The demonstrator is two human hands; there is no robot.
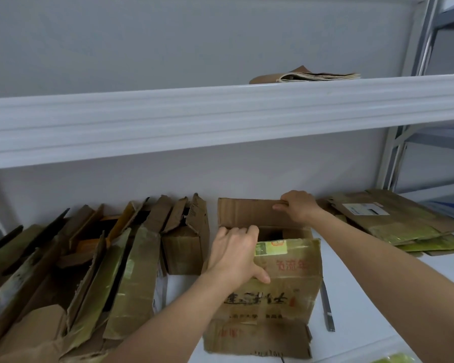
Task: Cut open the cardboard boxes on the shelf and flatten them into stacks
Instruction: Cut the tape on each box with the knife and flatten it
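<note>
left hand grips open box near rim | right hand grips its rear flap

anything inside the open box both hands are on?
The open box shows only a dark interior through its top gap; no contents are visible. The left hand covers the near-left rim and the right hand grips the raised back flap. The lower inside is hidden.

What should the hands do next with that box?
Probably fold the open box flat: the right hand grips its raised back flap and the left hand holds its front edge, so it looks ready to collapse.
</note>
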